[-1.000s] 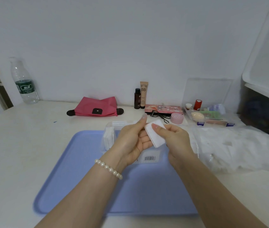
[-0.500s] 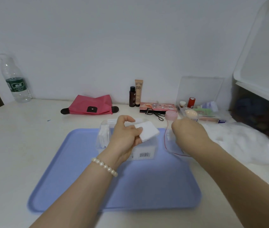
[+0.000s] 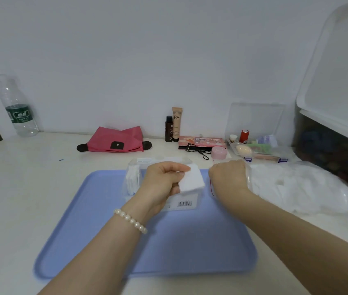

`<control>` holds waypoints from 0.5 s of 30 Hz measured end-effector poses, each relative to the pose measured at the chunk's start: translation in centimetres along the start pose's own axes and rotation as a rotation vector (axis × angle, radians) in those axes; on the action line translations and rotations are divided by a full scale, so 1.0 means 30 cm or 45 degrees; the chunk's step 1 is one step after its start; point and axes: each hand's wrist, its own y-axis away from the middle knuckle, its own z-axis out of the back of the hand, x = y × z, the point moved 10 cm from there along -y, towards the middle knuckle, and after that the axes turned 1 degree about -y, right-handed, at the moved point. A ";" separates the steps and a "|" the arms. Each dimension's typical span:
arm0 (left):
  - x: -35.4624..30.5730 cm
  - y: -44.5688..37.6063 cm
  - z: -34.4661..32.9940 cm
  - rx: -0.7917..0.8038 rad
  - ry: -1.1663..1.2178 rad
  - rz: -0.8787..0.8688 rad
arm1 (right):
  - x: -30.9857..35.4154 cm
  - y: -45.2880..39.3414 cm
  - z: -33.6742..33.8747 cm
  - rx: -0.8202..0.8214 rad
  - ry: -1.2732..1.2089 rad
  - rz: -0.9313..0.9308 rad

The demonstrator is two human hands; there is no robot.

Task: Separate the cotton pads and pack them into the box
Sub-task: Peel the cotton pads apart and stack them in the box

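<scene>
A pad point(image 3: 191, 181) is being held in the left hand point(image 3: 164, 182), pinched between thumb and curled fingers just above the clear box point(image 3: 168, 201), which is standing at the far edge of the blue tray point(image 3: 168, 248). A few pads point(image 3: 133, 180) are being kept upright at the box's left end, so packing is judged to be begun but far from done: most of the box is looking unfilled. The right hand point(image 3: 229, 178) is being reached to the mouth of the bag point(image 3: 296, 186) lying on the surface to the right; its fingers are curled, but whether anything is being gripped cannot be told, since the fingertips are hidden. The bag is looking well stocked with white pads, so much separating and packing is judged to be left.
</scene>
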 end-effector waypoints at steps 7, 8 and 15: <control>-0.021 -0.017 0.075 -0.122 0.019 -0.010 | -0.072 0.027 0.142 -0.190 -0.361 0.051; -0.022 -0.019 0.081 -0.137 0.005 -0.016 | -0.106 0.025 0.155 -0.202 -0.458 0.004; -0.018 -0.022 0.081 -0.144 -0.113 -0.022 | -0.215 -0.002 0.163 -0.129 -0.867 -0.101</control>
